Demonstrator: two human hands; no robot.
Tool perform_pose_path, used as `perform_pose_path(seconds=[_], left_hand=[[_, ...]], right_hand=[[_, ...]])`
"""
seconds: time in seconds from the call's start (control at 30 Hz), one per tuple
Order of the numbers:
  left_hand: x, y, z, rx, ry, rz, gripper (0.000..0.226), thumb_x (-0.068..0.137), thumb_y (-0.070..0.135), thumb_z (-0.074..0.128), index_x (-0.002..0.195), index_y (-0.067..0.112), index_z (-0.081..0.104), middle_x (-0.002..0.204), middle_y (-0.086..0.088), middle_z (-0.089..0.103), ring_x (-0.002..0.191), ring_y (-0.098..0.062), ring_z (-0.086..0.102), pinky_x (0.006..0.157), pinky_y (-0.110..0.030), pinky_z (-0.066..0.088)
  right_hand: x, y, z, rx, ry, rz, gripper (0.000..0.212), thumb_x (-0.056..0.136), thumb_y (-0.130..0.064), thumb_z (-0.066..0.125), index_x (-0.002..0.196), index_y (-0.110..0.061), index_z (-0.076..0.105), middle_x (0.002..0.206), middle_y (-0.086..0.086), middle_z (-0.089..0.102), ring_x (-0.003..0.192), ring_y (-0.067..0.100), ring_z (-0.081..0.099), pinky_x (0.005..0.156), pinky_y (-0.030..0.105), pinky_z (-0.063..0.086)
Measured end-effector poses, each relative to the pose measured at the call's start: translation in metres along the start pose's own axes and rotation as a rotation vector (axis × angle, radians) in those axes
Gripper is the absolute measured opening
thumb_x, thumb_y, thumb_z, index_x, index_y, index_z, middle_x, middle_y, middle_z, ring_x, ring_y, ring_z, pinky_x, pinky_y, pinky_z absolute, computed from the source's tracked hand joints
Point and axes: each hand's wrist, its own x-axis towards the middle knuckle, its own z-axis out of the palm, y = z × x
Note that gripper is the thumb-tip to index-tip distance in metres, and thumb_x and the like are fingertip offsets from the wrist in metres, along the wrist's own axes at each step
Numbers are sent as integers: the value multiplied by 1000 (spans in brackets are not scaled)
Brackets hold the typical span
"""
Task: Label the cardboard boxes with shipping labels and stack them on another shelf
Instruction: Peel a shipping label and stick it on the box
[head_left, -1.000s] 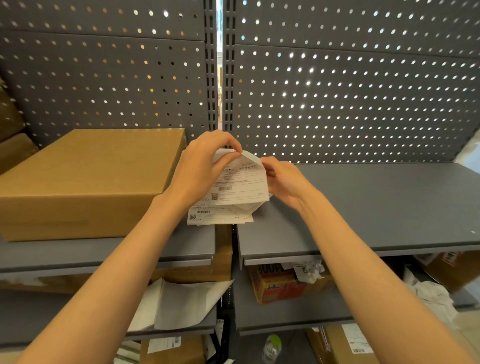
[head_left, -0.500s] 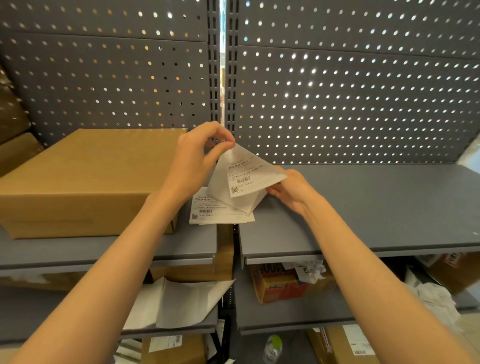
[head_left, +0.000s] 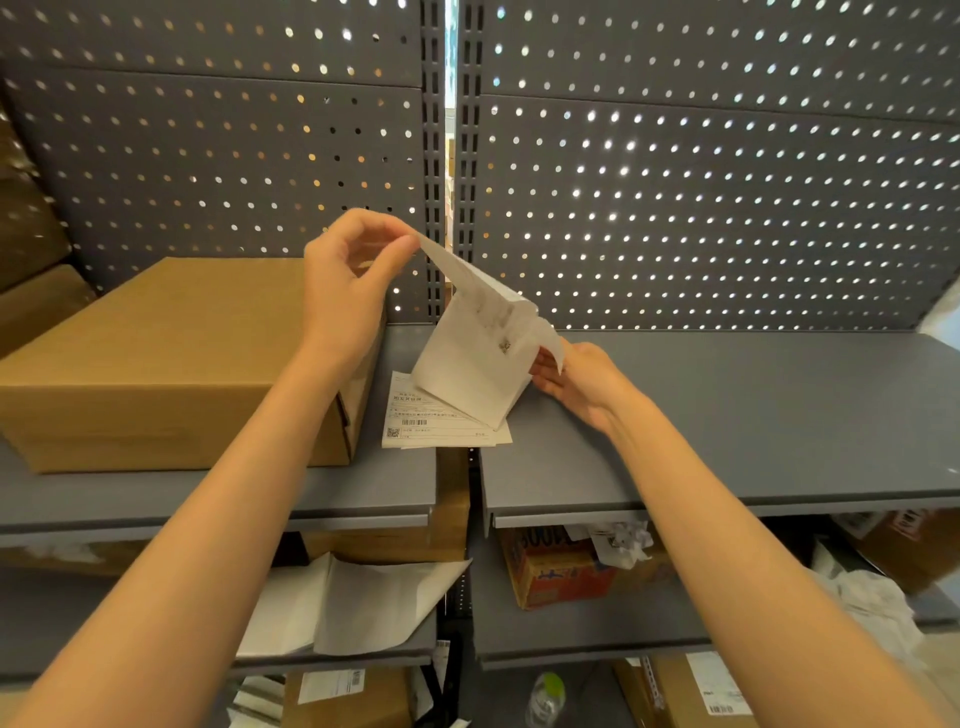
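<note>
A plain brown cardboard box (head_left: 176, 358) lies flat on the left grey shelf (head_left: 363, 499). Just right of it, a small pile of printed shipping labels (head_left: 431, 423) rests across the gap between the two shelves. Above that pile my left hand (head_left: 353, 291) pinches the top corner of one white label (head_left: 472, 338) and lifts it up and left. My right hand (head_left: 576, 379) pinches the lower right part of the same sheet, its backing paper, near the right shelf's surface. The label is half peeled and curls between the hands.
The right grey shelf (head_left: 753, 441) stretches from my right hand to the frame edge. A perforated grey back panel (head_left: 675, 182) closes the rear. Lower shelves hold loose white paper (head_left: 358, 603), an orange printed carton (head_left: 556, 571) and more brown boxes (head_left: 691, 691).
My left hand has risen up and left, pulling the label's corner away from its backing. My right hand has moved lower and to the right, still holding the sheet.
</note>
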Motion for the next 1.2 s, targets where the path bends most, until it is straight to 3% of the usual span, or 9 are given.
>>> perform_pose_path(seconds=[0.13, 0.37, 0.53, 0.73, 0.83, 1.0, 1.1, 1.2], left_hand=[[6, 1, -8, -74, 69, -12, 14, 88, 10, 59, 84, 23, 61, 83, 3, 65, 83, -15, 64, 75, -27, 53], [14, 3, -21, -7, 189, 59, 15, 88, 11, 58, 83, 25, 58, 85, 3, 62, 84, -15, 61, 73, -26, 50], [18, 5, -36, 28, 291, 106, 9, 89, 17, 57, 87, 26, 57, 90, 1, 61, 88, -19, 62, 76, -32, 53], [18, 11, -41, 98, 301, 150, 9, 91, 22, 56, 89, 31, 55, 95, 4, 61, 94, -22, 63, 76, -29, 53], [16, 15, -39, 122, 280, 143, 13, 91, 19, 55, 88, 33, 55, 93, 10, 60, 90, -14, 61, 78, -28, 53], [14, 26, -35, 226, 136, 153, 18, 92, 18, 54, 87, 36, 52, 91, 18, 57, 89, -5, 59, 80, -26, 50], [12, 32, -32, 303, 25, 165, 10, 93, 18, 52, 91, 26, 56, 90, 22, 56, 84, 5, 54, 80, -23, 47], [7, 39, -28, 365, -68, 157, 7, 94, 18, 52, 97, 21, 58, 92, 21, 56, 86, 4, 53, 80, -20, 46]], right_hand=[[-6, -1, 0, 48, 21, 3, 21, 96, -11, 46, 81, -7, 60, 83, 3, 61, 77, 11, 59, 70, 20, 46], [-6, -1, -1, 38, 80, 1, 21, 96, -11, 46, 79, -8, 59, 82, 3, 60, 75, 9, 59, 68, 19, 44], [-5, 1, -4, 45, 125, -7, 21, 96, -10, 46, 78, -7, 58, 79, 2, 60, 70, 8, 60, 66, 19, 44], [-5, 1, -3, -4, 171, -33, 20, 95, -12, 48, 78, -9, 58, 77, 1, 55, 67, 8, 55, 64, 18, 43], [-5, 2, -4, -52, 183, -85, 13, 95, -16, 52, 94, -8, 62, 86, 2, 58, 73, 10, 55, 62, 17, 44], [-15, -5, -2, -139, 212, -199, 28, 94, -18, 56, 121, -14, 55, 91, -4, 55, 76, 8, 55, 67, 15, 44], [-23, -18, 4, -164, 246, -306, 22, 92, -13, 57, 115, -13, 58, 98, -1, 58, 87, 12, 56, 72, 14, 43], [-38, -43, 15, -167, 132, -373, 6, 91, -19, 60, 96, -21, 63, 101, -4, 62, 89, 11, 59, 74, 16, 46]])
